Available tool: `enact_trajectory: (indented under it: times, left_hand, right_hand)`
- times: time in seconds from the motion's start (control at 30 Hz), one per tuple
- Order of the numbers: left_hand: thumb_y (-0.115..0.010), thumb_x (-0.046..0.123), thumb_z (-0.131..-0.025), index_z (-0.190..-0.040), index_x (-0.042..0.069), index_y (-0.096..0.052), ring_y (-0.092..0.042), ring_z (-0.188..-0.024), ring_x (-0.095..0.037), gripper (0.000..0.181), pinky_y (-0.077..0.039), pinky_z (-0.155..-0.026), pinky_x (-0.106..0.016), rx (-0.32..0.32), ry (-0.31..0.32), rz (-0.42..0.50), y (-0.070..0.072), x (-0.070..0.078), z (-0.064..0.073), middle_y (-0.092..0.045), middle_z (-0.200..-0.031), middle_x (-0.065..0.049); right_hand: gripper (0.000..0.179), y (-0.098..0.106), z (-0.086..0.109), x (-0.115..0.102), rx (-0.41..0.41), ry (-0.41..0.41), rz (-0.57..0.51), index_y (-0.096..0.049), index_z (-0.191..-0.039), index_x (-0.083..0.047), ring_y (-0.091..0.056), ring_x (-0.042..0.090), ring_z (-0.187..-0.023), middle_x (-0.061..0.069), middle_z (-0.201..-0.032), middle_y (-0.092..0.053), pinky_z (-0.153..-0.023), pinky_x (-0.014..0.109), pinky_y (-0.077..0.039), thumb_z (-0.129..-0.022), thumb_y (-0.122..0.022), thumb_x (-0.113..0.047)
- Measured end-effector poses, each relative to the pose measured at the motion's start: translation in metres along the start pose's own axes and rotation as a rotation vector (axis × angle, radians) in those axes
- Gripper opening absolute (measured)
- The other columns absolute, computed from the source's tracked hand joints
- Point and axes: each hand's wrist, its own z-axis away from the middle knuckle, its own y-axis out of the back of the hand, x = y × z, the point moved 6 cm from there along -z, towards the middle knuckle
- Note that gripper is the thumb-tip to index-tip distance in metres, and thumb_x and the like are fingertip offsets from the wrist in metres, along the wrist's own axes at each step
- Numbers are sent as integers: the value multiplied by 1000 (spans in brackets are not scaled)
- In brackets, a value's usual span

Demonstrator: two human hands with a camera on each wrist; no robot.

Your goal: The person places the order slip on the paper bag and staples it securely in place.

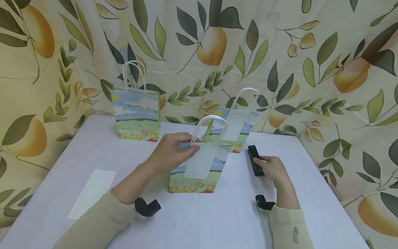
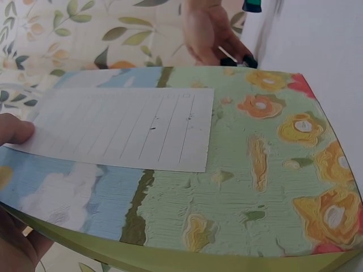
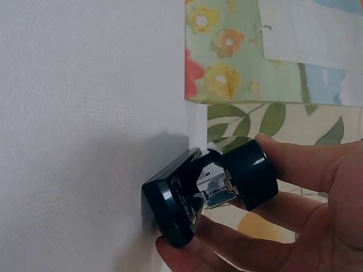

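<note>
Leafy, orange-fruited patterned fabric (image 1: 211, 45) hangs behind your white-covered table (image 1: 236, 221). Just ahead of you is the nearer paper gift bag printed with sky, meadow and flowers (image 1: 189, 185), a lined white paper slip (image 1: 199, 162) lying down its front from the top edge. Your left hand (image 1: 169, 150) pinches the two at that edge, thumb over the slip.

Your right hand (image 1: 275, 169) grips the black stapler with a metal mouth (image 1: 255, 162), thumb against fingers, well apart from that edge and to its right. Its mouth gapes; whether its base touches the table, you can't tell. The stapler's long axis runs away from you, far end slightly left, while the slip's long side runs down the bag. So the pinched edge lies leftward of the stapler, and your left hand is the nearer one. To judge by that, any approach to the edge calls for lifting and swinging the stapler left.
</note>
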Motion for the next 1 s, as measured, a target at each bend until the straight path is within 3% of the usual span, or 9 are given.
enact_trajectory:
  times: [0.17,0.4,0.57,0.73,0.87,1.0]
  left_hand:
    - [-74,15,-97,-118,12,-72,-72,-109,-17,22,-60,-84,-33,1,45,-20,-1,-1,1,-77,-113,-1]
    - [-77,11,-94,-142,16,-51,-72,-109,-18,55,-60,-82,-34,-2,73,-5,1,-3,0,-78,-105,0]
    - [-80,13,-92,-146,22,-47,-69,-114,-18,64,-57,-89,-41,-35,112,-28,4,-4,1,-77,-106,2]
    - [-82,21,-90,-150,29,-43,-68,-117,-19,72,-55,-95,-47,-76,188,-80,5,-6,4,-74,-115,3]
    - [-83,23,-90,-153,35,-38,-66,-117,-19,79,-54,-90,-46,-85,216,-77,9,-7,9,-71,-121,5]
    - [-82,22,-91,-156,34,-35,-61,-127,-22,81,-54,-96,-50,-88,213,-94,13,-9,17,-66,-132,6]
  right_hand:
    - [67,2,1,0,-18,23,20,-38,-156,4,-53,47,-132,36,-158,-36,-107,61,-48,-107,-51,-41]
    - [65,6,0,0,-40,68,38,-37,-153,11,-56,42,-124,36,-150,-45,-102,56,-51,-109,-44,-37]
    - [62,6,-2,2,-56,129,57,-38,-151,14,-46,50,-137,38,-151,-43,-110,65,-42,-111,-37,-33]
    - [62,7,-4,5,-74,121,45,-35,-152,14,-34,54,-146,38,-155,-37,-116,69,-33,-111,-35,-32]
    - [64,7,-3,5,-67,110,37,-33,-154,13,-32,54,-148,37,-157,-35,-117,69,-32,-111,-34,-34]
    - [72,13,3,-1,-35,105,61,-26,-159,6,-33,55,-147,36,-161,-30,-113,69,-37,-109,-39,-44]
